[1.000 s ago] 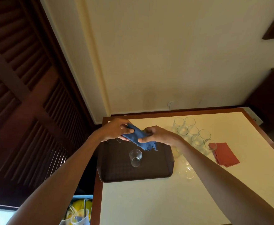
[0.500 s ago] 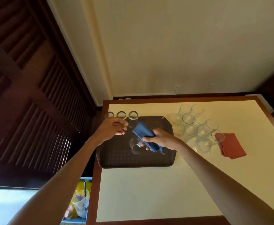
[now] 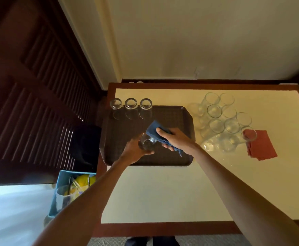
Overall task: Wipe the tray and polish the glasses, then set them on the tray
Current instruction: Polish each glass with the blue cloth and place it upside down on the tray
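Note:
A dark brown tray (image 3: 173,119) lies at the left of the cream table. Three clear glasses (image 3: 131,103) stand in a row along its far left edge. Over the tray's middle my left hand (image 3: 133,151) grips a clear glass (image 3: 147,142) from below and the left. My right hand (image 3: 175,139) holds a blue cloth (image 3: 154,128) right beside that glass, the cloth touching its rim. A cluster of several clear glasses (image 3: 219,123) stands on the table to the right of the tray.
A folded red cloth (image 3: 262,146) lies right of the glass cluster, one glass (image 3: 248,134) overlapping its corner. The table (image 3: 162,192) has a dark wood border. A blue bin (image 3: 70,190) with a cup and yellow items sits on the floor at left, below dark louvred doors.
My left hand came down from the tray's far left and took hold of the glass on the tray. My right hand kept the blue cloth and stays next to the glass.

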